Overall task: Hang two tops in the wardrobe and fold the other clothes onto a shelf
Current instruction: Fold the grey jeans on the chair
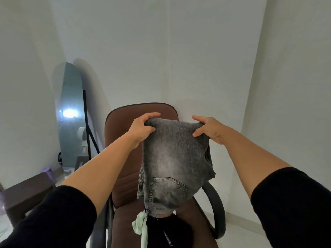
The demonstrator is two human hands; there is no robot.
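Note:
A pair of faded grey jeans (172, 158) hangs folded over in front of me, back pocket facing me, waistband at the bottom. My left hand (143, 127) grips the top fold's left corner. My right hand (207, 128) pinches its right corner. Both hold the jeans up above a brown office chair (123, 176). On the chair seat under the jeans lie a black garment (170, 231) and a pale green garment (141, 228), partly hidden by the jeans.
A tall standing mirror (71, 113) leans in the left corner. A dark low table (26, 192) stands at the lower left with a purple object (47, 171) behind it. White walls close in behind and to the right. The chair's black armrest (217, 208) juts right.

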